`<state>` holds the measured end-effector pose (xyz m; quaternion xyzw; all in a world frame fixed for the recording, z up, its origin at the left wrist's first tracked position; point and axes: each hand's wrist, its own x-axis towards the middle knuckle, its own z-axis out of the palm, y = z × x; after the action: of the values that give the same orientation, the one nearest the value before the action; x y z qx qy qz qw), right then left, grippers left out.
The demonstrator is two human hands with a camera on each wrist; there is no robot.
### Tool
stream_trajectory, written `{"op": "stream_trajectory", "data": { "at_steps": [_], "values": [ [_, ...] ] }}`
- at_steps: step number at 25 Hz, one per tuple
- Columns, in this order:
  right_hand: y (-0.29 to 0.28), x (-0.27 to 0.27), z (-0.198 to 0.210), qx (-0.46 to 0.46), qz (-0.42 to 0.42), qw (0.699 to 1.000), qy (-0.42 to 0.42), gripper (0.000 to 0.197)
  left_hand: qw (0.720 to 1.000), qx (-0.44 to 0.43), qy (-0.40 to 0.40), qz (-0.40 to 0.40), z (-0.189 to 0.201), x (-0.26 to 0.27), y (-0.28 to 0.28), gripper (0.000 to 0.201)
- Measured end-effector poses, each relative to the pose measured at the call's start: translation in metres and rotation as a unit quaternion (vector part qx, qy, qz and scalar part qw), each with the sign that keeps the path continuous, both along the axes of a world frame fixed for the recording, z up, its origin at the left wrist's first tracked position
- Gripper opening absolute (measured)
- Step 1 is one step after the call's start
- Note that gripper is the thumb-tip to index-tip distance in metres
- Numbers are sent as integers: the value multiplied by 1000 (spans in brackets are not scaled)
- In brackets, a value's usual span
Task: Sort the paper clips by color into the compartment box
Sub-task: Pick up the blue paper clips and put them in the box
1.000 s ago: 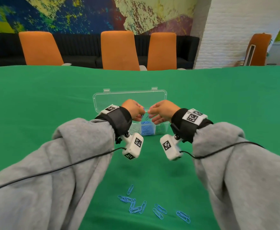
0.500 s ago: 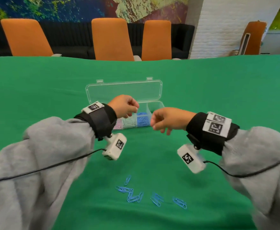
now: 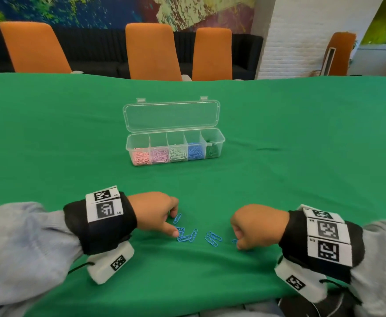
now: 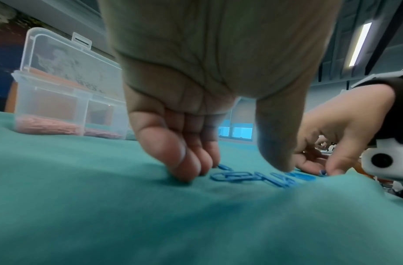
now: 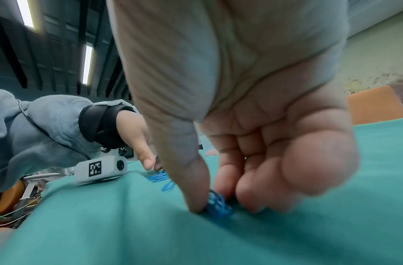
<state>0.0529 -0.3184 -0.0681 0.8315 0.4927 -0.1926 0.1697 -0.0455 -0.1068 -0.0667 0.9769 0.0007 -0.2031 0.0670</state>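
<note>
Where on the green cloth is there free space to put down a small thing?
Bare green cloth lies between the clear compartment box and both hands, also at the box's sides. It is crowded between the left hand and right hand, where loose blue paper clips lie.

Lit evenly and brightly from overhead; 2 ceiling strip lights [image 5: 87, 64] glared white in the right wrist view. Cast only faint, soft shadows on the green counter [image 3: 302, 133]. Bowed the far counter edge with wide-angle distortion in the head view. Blurred and washed cooler in both wrist views, with the near cloth and palms out of focus.
</note>
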Motion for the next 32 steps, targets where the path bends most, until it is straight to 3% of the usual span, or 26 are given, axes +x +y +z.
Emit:
{"op": "stream_trajectory", "data": {
  "at_steps": [8,12,17,23,29,32],
  "values": [
    [-19,-11,-4,79,4,997,15,8,1000,2,5,-8,-4,-4,-18,18],
    [-19,-8,-7,154,14,987,44,31,1000,-16,-2,-7,-2,-10,-14,17],
    [-17,-12,-14,165,24,985,37,33,1000,-14,-19,-16,1,-10,-14,9],
    [-13,-16,-10,157,-19,985,70,24,998,-50,-46,-13,2,-7,-20,18],
    [19,-12,11,175,-60,970,161,17,1000,-15,-24,-7,-1,-8,-21,17],
    [36,-16,5,170,-53,975,136,15,1000,-19,-14,-6,-2,-11,-22,15]
  ]
}}
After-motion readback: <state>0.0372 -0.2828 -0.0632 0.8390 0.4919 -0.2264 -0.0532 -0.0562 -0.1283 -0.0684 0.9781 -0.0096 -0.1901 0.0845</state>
